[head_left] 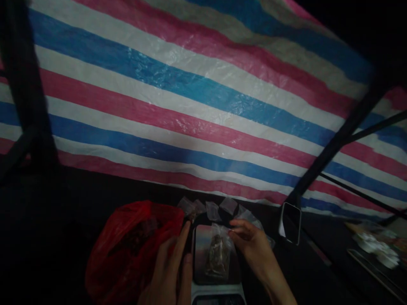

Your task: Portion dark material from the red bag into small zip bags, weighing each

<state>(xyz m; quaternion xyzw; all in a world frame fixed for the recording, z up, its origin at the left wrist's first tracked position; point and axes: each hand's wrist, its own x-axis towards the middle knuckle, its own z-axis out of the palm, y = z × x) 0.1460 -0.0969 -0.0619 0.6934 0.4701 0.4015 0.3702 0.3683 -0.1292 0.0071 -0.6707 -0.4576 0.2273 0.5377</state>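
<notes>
A small clear plastic bag [218,250] with dark contents lies on the shiny plate of a small scale [203,271] at the bottom middle. My right hand [251,243] pinches the top edge of this bag. My left hand [170,271] rests beside the scale's left edge, fingers extended, holding nothing that I can see. A red plastic bag [127,250] with dark contents sits just left of my left hand. Several small empty clear bags [211,208] lie behind the scale.
A red, white and blue striped tarp [190,97] fills the background as a wall. A dark phone [290,222] stands to the right of the scale. Dark poles [337,140] cross at the right. Pale blurred items [375,245] lie at the far right.
</notes>
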